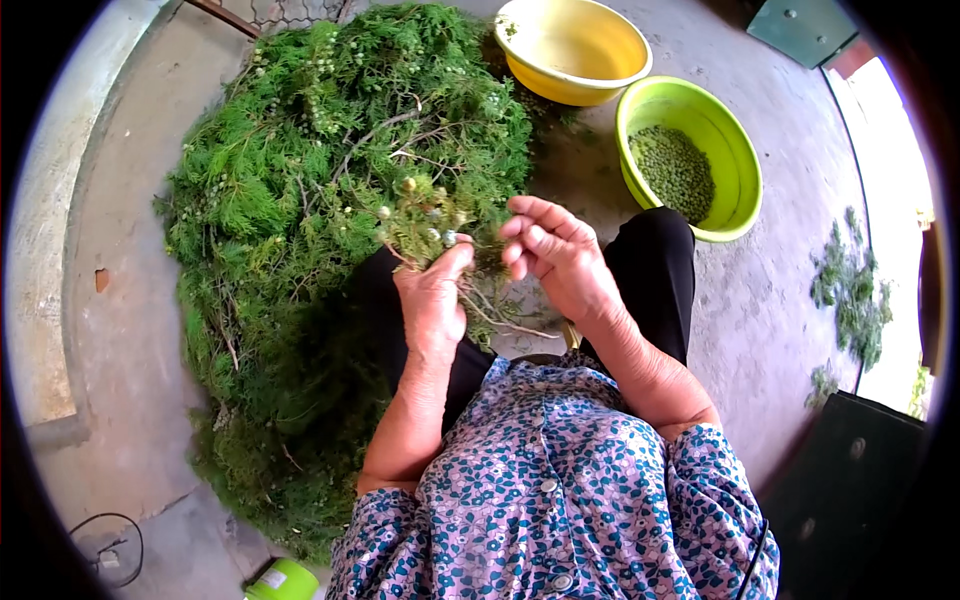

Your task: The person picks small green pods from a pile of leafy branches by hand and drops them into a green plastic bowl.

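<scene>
My left hand (435, 300) grips a conifer sprig (424, 217) that bears several pale round cones; its thumb lies over the stems. My right hand (551, 251) is just right of the sprig, fingers curled with thumb near the fingertips; whether something small is between them cannot be made out. Below the hands a thin bare twig (510, 324) hangs over my lap. A big heap of green conifer branches (300, 187), dotted with cones, lies on the left. At the upper right, a green plastic basin (731, 135) holds many small green cones (673, 171).
A yellow plastic basin (574, 86) touches or nearly touches the green one. Loose greenery (855, 292) lies on the concrete floor at right, near a dark green metal panel (844, 457). A cable (141, 551) and a small green container (283, 581) are at lower left.
</scene>
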The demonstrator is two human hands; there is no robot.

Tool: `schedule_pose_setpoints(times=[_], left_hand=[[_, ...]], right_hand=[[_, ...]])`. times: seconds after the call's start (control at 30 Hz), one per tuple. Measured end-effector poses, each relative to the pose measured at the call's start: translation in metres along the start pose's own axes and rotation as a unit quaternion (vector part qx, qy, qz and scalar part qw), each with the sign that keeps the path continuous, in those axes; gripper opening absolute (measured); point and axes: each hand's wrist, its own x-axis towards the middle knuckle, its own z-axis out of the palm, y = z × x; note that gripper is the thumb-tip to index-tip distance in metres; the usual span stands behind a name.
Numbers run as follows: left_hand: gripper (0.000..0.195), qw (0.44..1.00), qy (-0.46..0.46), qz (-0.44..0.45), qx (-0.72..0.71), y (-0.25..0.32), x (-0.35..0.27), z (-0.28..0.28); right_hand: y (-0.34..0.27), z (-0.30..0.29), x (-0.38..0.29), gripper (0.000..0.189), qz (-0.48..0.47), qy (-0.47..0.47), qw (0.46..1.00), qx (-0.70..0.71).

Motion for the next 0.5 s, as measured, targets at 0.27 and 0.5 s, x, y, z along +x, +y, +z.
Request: schedule_pose_setpoints(times=[0.27,0.5], left_hand=[[0.017,0.994,-0.106,-0.024,0.026,-0.01,-0.006,0.011],[0.013,0.984,-0.16,-0.01,0.075,-0.016,-0.017,0.028]], right_hand=[[-0.01,-0.029,-0.013,0.03,-0.011,-0.056,0.984,0.171],[-0.022,-0.023,-0.027,0.013,-0.091,0.084,0.983,-0.134]])
